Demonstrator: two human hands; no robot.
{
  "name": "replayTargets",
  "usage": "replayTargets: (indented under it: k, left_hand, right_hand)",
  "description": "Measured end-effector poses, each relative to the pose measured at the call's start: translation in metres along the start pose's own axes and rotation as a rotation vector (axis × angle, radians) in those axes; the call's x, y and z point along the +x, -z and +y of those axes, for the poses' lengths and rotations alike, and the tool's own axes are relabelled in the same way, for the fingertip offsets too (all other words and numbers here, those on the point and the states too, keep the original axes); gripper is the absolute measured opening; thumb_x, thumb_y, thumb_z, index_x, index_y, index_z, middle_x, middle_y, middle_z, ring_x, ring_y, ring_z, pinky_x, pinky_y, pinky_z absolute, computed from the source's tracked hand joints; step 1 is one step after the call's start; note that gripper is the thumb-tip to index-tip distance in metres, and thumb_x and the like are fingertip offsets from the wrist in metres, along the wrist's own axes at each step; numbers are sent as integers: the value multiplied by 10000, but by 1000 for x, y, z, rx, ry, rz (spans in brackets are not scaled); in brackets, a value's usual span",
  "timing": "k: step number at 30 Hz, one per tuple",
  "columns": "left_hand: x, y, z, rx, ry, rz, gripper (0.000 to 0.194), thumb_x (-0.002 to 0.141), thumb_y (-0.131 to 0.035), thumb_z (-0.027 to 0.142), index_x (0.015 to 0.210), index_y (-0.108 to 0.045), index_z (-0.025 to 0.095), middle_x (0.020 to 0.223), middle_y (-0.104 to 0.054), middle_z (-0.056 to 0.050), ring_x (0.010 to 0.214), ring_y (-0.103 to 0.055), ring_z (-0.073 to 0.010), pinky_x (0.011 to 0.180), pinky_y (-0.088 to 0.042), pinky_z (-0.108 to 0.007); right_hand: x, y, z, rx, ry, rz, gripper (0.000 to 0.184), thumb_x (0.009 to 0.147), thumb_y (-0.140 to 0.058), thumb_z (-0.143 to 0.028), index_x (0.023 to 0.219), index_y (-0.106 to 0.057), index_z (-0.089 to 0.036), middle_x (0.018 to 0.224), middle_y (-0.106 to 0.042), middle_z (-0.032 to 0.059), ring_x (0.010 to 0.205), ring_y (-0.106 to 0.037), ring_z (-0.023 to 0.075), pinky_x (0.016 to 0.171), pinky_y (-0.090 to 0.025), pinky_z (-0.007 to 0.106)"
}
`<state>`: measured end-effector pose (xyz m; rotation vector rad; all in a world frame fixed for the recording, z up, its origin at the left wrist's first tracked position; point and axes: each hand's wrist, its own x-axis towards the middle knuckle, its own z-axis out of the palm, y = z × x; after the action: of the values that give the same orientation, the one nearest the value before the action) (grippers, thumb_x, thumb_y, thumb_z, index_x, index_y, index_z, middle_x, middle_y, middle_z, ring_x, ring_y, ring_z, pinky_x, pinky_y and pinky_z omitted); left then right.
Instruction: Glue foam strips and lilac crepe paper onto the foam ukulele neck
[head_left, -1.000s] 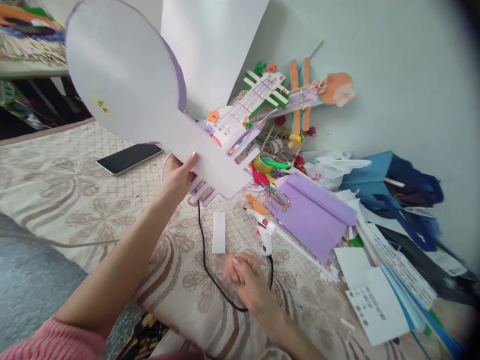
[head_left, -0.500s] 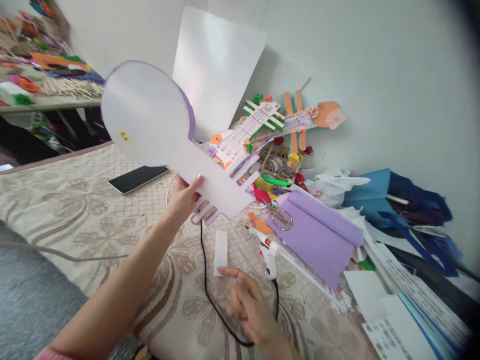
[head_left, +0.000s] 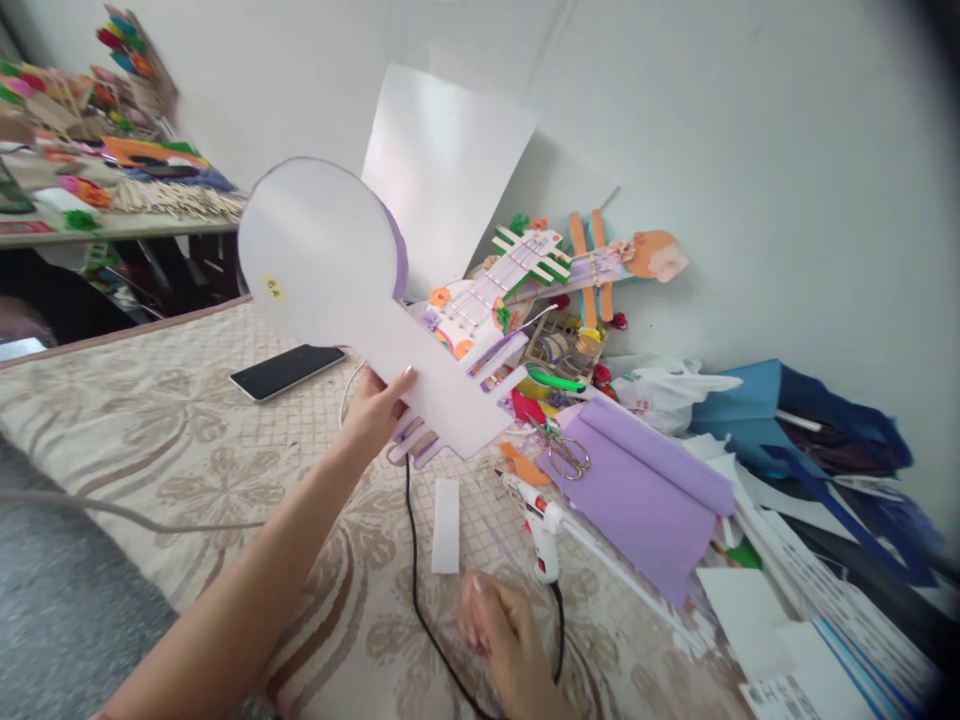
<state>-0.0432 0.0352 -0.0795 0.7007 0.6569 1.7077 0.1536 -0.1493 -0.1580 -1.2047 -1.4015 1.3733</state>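
My left hand (head_left: 379, 405) grips the neck of a white lute-shaped board cutout (head_left: 330, 265), thumb on its face. Purple lines the cutout's edges, pegs stick out on both sides of its head end, and a small yellow label with writing is stuck on the round body. My right hand (head_left: 499, 625) is curled closed low over the cloth, with nothing visible in it. Just beyond it lies a white strip (head_left: 446, 527). To the right of the strip is a white hot glue gun (head_left: 540, 525), its black cord running back beside my right hand.
Gold-handled scissors (head_left: 568, 458) lie on purple crepe paper (head_left: 637, 500). A phone (head_left: 287, 372) rests at the left. Decorated model instruments (head_left: 517, 270) lean near the wall. Paper sheets (head_left: 750, 610) and a blue bag (head_left: 750, 400) crowd the right. Another table (head_left: 150, 235) with craft supplies stands behind.
The view has tilted up and the cutout sits lower and farther right in it. My right hand's index finger stretched toward the white strip, then curled back in.
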Motion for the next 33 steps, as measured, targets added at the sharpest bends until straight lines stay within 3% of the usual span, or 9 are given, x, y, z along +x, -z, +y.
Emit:
replayTargets:
  k: [3, 5, 8, 13, 18, 24, 28, 33]
  left_hand:
    - [1, 1, 1, 6, 2, -5, 567, 622, -894, 288, 1107, -613, 196, 1008, -751, -72, 961, -726, -248, 844, -612, -341]
    - [1, 2, 2, 7, 13, -7, 572, 612, -900, 292, 1100, -619, 196, 992, -752, -71, 943, -729, -251, 830, -617, -343]
    - [1, 3, 4, 23, 37, -21, 548, 609, -903, 303, 1063, -622, 183, 993, -754, -78, 942, -732, -263, 807, -626, -348]
    - [1, 5, 12, 40, 62, -49, 478, 611, -901, 293, 978, -619, 174, 996, -760, -92, 919, -739, -273, 778, -635, -343]
    - [0, 5, 21, 63, 77, -92, 451, 620, -888, 267, 977, -628, 175, 976, -762, -97, 965, -731, -298, 808, -632, -363]
    - [-1, 5, 26, 96, 134, -144, 484, 599, -906, 269, 1001, -657, 164, 1014, -763, -116, 938, -737, -292, 745, -636, -319]
    - [1, 6, 30, 100, 171, -147, 489, 578, -921, 264, 989, -677, 161, 1006, -768, -113, 857, -744, -260, 644, -622, -266]
    - [2, 9, 37, 130, 187, -219, 506, 588, -920, 308, 1023, -699, 174, 980, -774, -116, 882, -752, -291, 689, -642, -296]
  right_hand:
    - [1, 0, -4, -166, 1, 17, 576, 971, -402, -628, 599, -540, -210, 522, -455, -14, 508, -433, 135, 542, -325, 292]
    - [4, 2, -10, -207, 44, -38, 540, 962, -410, -642, 862, -707, -203, 564, -523, -8, 515, -469, 142, 545, -361, 286]
    - [11, 5, -24, -198, 101, -44, 530, 972, -432, -610, 1270, -652, -231, 721, -627, 17, 593, -542, 157, 597, -431, 288]
    - [21, 12, -47, -239, 123, 149, 374, 989, -496, -503, 1210, -681, -265, 889, -653, 39, 790, -595, 177, 744, -475, 302]
    - [28, 19, -58, -259, 164, 217, 347, 981, -520, -478, 1221, -663, -273, 968, -649, 55, 849, -610, 194, 776, -493, 331]
    - [34, 21, -71, -159, 278, 418, 384, 934, -609, -444, 1273, -580, -267, 1096, -630, 79, 916, -619, 210, 804, -505, 356]
    - [34, 22, -86, -157, 315, 445, 386, 928, -621, -436, 1274, -561, -275, 1104, -610, 80, 952, -613, 218, 747, -510, 331]
    - [35, 24, -101, -159, 372, 454, 388, 945, -596, -440, 1300, -545, -291, 1111, -603, 75, 998, -600, 213, 752, -507, 322]
